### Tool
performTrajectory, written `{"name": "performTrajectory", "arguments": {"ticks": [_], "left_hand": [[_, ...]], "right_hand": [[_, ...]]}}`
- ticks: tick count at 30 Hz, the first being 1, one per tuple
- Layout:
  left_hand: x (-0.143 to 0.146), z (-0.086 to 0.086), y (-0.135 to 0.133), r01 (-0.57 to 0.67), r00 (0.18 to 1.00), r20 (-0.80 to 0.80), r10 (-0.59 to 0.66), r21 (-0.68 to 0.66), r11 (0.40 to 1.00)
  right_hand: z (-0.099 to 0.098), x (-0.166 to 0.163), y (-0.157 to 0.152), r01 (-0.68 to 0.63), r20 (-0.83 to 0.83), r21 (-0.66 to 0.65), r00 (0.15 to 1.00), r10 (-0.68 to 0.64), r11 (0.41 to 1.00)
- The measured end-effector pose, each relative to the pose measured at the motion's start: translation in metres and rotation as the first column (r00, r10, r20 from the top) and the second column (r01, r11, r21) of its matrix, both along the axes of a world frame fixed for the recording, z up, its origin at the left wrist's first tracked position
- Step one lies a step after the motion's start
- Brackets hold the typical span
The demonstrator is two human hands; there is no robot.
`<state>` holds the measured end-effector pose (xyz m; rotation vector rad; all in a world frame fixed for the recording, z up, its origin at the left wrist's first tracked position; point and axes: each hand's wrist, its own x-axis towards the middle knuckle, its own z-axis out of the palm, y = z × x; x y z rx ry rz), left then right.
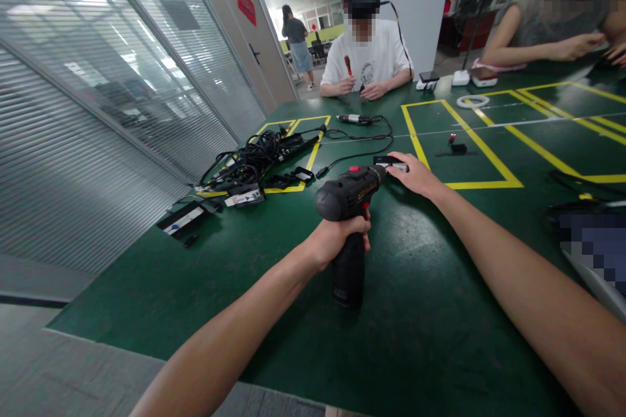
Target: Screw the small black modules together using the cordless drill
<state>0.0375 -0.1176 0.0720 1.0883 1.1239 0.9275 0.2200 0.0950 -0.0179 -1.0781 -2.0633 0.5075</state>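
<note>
A black cordless drill (349, 194) with red accents stands in the middle of the view, its chuck pointing forward and to the right. Wrapped round its handle is my left hand (342, 238), with the fingers near the red trigger. My right hand (415, 174) reaches further out, its fingers closed on a small black and silver block (391, 163) lying on the green table. The drill's chuck end comes close to that block; whether they touch I cannot tell.
A tangle of black cables (267, 153) lies left of the drill, near several small black parts. A pen-like tool (355, 119) with a cord lies beyond. A roll of white tape (473, 101) is at the far right. Across the green table (415, 313), a co-worker (366, 55) holds a screwdriver.
</note>
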Motion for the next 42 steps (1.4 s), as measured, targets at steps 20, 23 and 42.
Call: {"name": "performTrajectory", "arguments": {"ticks": [20, 23, 42], "left_hand": [[0.0003, 0.0005, -0.0006, -0.01, 1.0, 0.014, 0.01, -0.021, 1.0], [0.0005, 0.0009, -0.0008, -0.018, 1.0, 0.014, 0.018, -0.027, 0.999], [0.0003, 0.0014, -0.0013, 0.0, 1.0, -0.008, -0.001, -0.015, 1.0]], "right_hand": [[0.0027, 0.0012, -0.0008, 0.009, 0.019, -0.025, 1.0, -0.009, 1.0], [0.003, 0.0012, -0.0009, 0.008, 0.018, -0.023, 1.0, -0.008, 1.0], [-0.0008, 0.0005, 0.0018, 0.002, -0.001, -0.014, 1.0, -0.002, 1.0]]}}
